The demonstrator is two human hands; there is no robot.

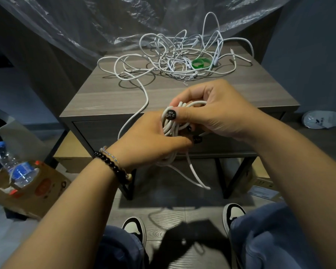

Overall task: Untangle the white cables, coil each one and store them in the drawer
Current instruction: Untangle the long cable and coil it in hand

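Both hands wrapped round one white coil, centre frame!

My left hand (151, 136) grips the coil (170, 126) from below, fingers curled round its loops; my right hand (208, 111) pinches the top, thumb pressed on the strands. A loose tail (196, 175) dangles under my hands, and another strand runs up onto the worktop (109, 98) to the tangled cables (175, 57) heaped at upper centre, a green strap (201, 63) lying among them. The drawer (97, 131) front sits shut below the worktop edge. Water bottle (14, 166) lower left.
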